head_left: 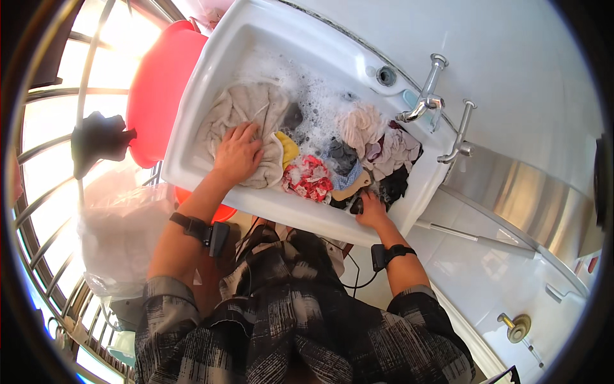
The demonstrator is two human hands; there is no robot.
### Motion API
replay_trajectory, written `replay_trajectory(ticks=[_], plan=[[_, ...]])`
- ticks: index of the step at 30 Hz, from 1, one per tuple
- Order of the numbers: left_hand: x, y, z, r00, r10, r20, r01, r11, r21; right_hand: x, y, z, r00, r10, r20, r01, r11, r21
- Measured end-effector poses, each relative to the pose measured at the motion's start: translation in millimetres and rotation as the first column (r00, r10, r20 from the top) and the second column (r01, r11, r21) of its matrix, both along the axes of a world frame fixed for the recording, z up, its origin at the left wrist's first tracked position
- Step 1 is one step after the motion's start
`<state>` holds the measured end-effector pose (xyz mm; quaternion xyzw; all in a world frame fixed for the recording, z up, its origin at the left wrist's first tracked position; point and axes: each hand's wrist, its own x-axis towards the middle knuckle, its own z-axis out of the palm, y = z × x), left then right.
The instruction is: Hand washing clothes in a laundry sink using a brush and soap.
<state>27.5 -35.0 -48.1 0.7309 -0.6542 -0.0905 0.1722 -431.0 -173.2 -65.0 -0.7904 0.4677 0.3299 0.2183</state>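
A white sink [211, 77] holds soapy water and a heap of wet clothes. My left hand [237, 152] presses flat on a beige cloth [246, 109] at the left of the basin, fingers spread. My right hand [371, 210] is at the sink's near rim, fingers closed on a dark garment [391, 185] at the right end of the heap. Between the hands lie a yellow piece [288, 148], a red-and-white floral cloth [310, 178] and a pink cloth [361, 125]. Both wrists wear black bands.
Two metal taps [427, 96] stand at the sink's right end, against the white wall. A red plastic basin [160, 89] leans to the left of the sink. A clear plastic bag [118, 230] and a barred window [45, 160] are on the left.
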Motion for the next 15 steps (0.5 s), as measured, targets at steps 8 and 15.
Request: replay_trajectory(ticks=[8, 15], plan=[[3, 6, 18, 0.994, 0.062, -0.086, -0.032, 0.949, 0.314, 8, -3, 7, 0.976, -0.047, 0.214, 0.034, 0.997, 0.067], [9, 57, 23, 0.985, 0.107, -0.136, -0.086, 0.985, 0.147, 13, 1, -3, 0.991, 0.014, 0.130, -0.034, 0.988, 0.151]])
